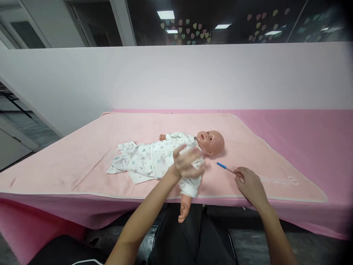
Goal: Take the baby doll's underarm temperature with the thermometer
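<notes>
A baby doll [162, 154] in a white patterned outfit lies on its back on a peach blanket [91, 147], its bald head [216, 141] to the right. My left hand [187, 162] is over the doll's chest and near shoulder, blurred by motion, with its fingers apart and nothing visible in them. Whether it touches the outfit I cannot tell. To the right of the doll, my right hand [250, 185] pinches the end of a thin stick with a blue tip [221, 165]. That tip points toward the doll's head. One doll arm [184, 208] hangs past the table's front edge.
A pink cloth [303, 140] covers the table beneath the blanket and drapes over its front. Behind stands a white partition [176, 77], with dark glass bearing heart stickers [190, 31] above it. My legs [179, 239] are below the table edge.
</notes>
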{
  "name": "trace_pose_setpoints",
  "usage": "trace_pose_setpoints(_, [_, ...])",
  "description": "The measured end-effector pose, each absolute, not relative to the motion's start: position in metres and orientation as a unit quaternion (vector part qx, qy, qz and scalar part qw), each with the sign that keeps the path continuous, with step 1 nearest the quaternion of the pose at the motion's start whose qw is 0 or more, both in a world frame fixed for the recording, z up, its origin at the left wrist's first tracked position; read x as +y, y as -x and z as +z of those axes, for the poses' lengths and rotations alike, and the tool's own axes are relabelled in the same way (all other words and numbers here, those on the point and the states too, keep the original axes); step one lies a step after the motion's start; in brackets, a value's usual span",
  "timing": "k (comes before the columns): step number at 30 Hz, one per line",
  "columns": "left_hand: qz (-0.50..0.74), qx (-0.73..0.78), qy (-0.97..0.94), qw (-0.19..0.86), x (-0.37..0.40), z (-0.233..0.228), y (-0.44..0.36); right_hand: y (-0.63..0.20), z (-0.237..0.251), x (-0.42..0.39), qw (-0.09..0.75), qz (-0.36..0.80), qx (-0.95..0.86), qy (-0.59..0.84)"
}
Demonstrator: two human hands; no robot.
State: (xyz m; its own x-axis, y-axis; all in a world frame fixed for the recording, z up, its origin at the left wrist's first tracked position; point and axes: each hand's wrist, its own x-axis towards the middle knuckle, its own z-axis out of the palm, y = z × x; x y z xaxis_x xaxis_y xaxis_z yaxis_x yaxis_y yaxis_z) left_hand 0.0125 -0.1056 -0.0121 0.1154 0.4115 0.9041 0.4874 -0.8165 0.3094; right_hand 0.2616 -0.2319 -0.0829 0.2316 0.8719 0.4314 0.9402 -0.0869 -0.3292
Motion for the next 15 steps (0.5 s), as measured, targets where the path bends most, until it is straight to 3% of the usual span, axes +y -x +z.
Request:
trace_pose_setpoints(3, [-0.572,-0.306,0.760,0.044,-0.077,-0.008,-0.021,-0.259,-0.062,-0.237,0.340,0.050,-0.590,0.731])
trace_pose_setpoints(7, [-0.461,-0.362,0.809,0.043,-0.060,-0.013,-0.029,-0.247,-0.015,-0.238,0.543,0.253,-0.510,0.617])
trace_pose_setpoints(9, [-0.422,-0.370,0.826,0.051,-0.062,-0.016,-0.030,-0.237,0.008,-0.233,0.614,0.287,-0.483,0.554])
trace_pose_setpoints(15, [-0.405,-0.354,0.839,0.083,-0.071,-0.019,-0.028,-0.199,0.032,-0.215,0.565,0.349,-0.500,0.555])
